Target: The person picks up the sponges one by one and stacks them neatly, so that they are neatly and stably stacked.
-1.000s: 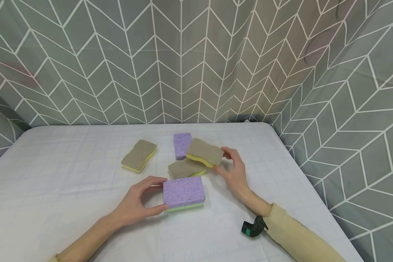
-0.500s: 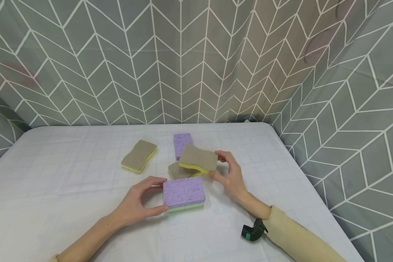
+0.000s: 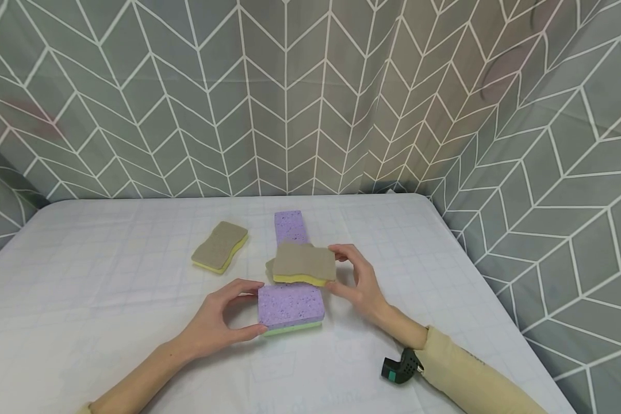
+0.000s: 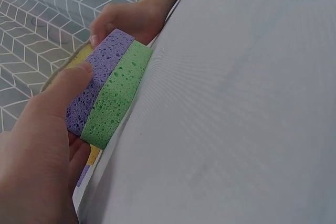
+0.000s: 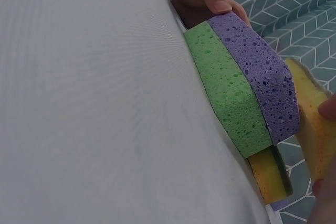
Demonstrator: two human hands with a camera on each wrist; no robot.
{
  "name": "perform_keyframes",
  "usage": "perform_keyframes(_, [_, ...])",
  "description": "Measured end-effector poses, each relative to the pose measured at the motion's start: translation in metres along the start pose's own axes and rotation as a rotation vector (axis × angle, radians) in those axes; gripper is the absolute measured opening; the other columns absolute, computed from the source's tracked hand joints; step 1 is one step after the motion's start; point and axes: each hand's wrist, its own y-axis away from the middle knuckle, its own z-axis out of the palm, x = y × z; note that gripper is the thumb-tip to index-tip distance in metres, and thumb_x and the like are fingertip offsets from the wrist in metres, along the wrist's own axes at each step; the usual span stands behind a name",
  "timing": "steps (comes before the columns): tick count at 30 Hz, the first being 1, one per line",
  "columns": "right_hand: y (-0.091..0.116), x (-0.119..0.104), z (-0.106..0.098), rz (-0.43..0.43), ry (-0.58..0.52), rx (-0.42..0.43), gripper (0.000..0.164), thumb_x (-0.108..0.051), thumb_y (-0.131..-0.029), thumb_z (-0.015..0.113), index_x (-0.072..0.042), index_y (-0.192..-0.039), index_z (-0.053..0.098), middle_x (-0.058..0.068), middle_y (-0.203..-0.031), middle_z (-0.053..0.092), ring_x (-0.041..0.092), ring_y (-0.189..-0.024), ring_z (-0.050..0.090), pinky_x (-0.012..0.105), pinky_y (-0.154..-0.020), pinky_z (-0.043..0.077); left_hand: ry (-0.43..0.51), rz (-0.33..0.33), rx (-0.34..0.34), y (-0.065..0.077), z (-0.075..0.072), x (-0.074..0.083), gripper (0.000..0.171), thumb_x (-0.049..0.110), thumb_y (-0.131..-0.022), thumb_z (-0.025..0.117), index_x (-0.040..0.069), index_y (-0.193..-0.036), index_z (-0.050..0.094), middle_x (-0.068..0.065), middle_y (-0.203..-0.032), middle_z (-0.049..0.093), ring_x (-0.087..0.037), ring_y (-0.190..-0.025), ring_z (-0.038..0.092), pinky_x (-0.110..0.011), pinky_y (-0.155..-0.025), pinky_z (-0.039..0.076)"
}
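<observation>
Your right hand [image 3: 361,290] pinches the right end of a yellow sponge [image 3: 304,264] with a grey-brown face, thumb on the near edge and fingers on the far one. That face is up, and the sponge overhangs the back of the purple sponge [image 3: 290,307]; you cannot tell whether the two touch. Your left hand [image 3: 214,319] holds the purple sponge by its left end, between thumb and fingers. It sits flat on a green sponge [image 5: 226,90], which lies on the white-covered worktop [image 3: 108,299]. Just behind this pair is a second grey-faced sponge [image 5: 270,174], mostly hidden from above. Farther back you have another purple sponge [image 3: 290,225], partly covered in the head view. Off to the left, well apart, lies a lone grey-faced sponge [image 3: 220,247]. Behind the worktop hangs a grey patterned curtain [image 3: 287,109].
</observation>
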Motion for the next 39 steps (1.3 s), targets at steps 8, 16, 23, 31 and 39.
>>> perform_keyframes(8, [0.0001, 0.0018, 0.0015, -0.100, -0.047, -0.070, 0.060, -0.008, -0.076, 0.072, 0.001, -0.133, 0.055, 0.014, -0.119, 0.059, 0.020, -0.108, 0.052, 0.037, -0.098, 0.046, 0.004, 0.022, 0.001, -0.0001, -0.0004, -0.0013, 0.066, 0.018, -0.075, 0.089, 0.014, -0.133, 0.058, 0.000, -0.126, 0.063, -0.013, -0.118, 0.062, -0.033, -0.103, 0.054])
perform_keyframes(16, [0.0040, -0.0016, 0.0052, -0.150, -0.071, -0.143, 0.063, -0.007, -0.074, 0.075, 0.001, -0.133, 0.054, 0.014, -0.121, 0.058, 0.023, -0.109, 0.050, 0.038, -0.097, 0.045, 0.021, 0.061, 0.011, 0.0006, 0.0012, -0.0002, 0.065, 0.015, -0.076, 0.089, 0.011, -0.133, 0.058, -0.004, -0.125, 0.063, -0.012, -0.117, 0.062, -0.032, -0.102, 0.054])
perform_keyframes(23, [0.0029, -0.0022, 0.0074, -0.223, -0.099, -0.179, 0.063, -0.006, -0.073, 0.073, 0.010, -0.130, 0.051, 0.017, -0.120, 0.058, 0.024, -0.107, 0.051, 0.039, -0.096, 0.047, 0.029, 0.066, 0.007, 0.0003, 0.0011, -0.0003, 0.065, 0.014, -0.076, 0.088, 0.010, -0.133, 0.057, -0.004, -0.125, 0.063, -0.011, -0.118, 0.061, -0.032, -0.101, 0.055])
perform_keyframes(31, [0.0018, -0.0046, 0.0083, -0.274, -0.113, -0.197, 0.063, -0.006, -0.073, 0.072, 0.011, -0.130, 0.051, 0.018, -0.117, 0.059, 0.024, -0.105, 0.052, 0.039, -0.094, 0.047, 0.044, 0.070, 0.016, -0.0003, 0.0008, 0.0003, 0.067, 0.013, -0.075, 0.089, 0.010, -0.134, 0.057, -0.006, -0.125, 0.064, -0.011, -0.117, 0.062, -0.032, -0.100, 0.055])
perform_keyframes(39, [0.0010, -0.0043, 0.0084, -0.298, -0.121, -0.220, 0.061, -0.010, -0.075, 0.073, 0.009, -0.129, 0.052, 0.016, -0.117, 0.059, 0.023, -0.106, 0.053, 0.040, -0.093, 0.048, 0.044, 0.054, 0.030, -0.0004, 0.0013, -0.0007, 0.070, 0.014, -0.073, 0.090, 0.010, -0.135, 0.056, -0.005, -0.123, 0.065, -0.010, -0.116, 0.062, -0.033, -0.099, 0.056])
